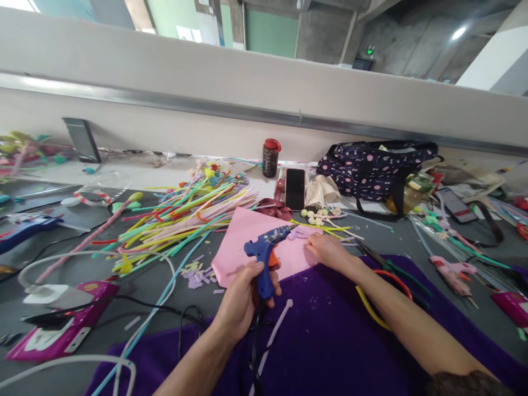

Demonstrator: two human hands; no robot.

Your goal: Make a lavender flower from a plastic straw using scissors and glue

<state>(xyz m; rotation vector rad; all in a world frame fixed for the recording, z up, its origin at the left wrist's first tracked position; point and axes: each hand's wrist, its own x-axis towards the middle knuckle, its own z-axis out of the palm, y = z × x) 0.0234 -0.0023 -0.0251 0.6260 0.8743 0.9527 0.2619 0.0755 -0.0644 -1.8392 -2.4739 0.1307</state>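
My left hand (pixel 247 294) is wrapped around the handle of a blue glue gun (pixel 266 247) with an orange trigger, its nozzle pointing up and right. Just past the nozzle, a small looped lilac pipe cleaner piece (pixel 297 235) lies over a pink sheet (pixel 243 236). The fingers of my right hand (pixel 328 250) are closed at the right end of this piece, low over the sheet; the fingertips are partly hidden. Below, a purple cloth (pixel 330 330) bears a pale lilac stick (pixel 274 341) beside the gun's black cord.
A heap of colourful pipe cleaners (pixel 193 214) lies left of the sheet, near short lilac pieces (pixel 200 275). Behind stand a bottle (pixel 270 158), a phone (pixel 295 188) and a patterned bag (pixel 371 173). Pliers (pixel 373 256) and a pink glue gun (pixel 451 275) lie right.
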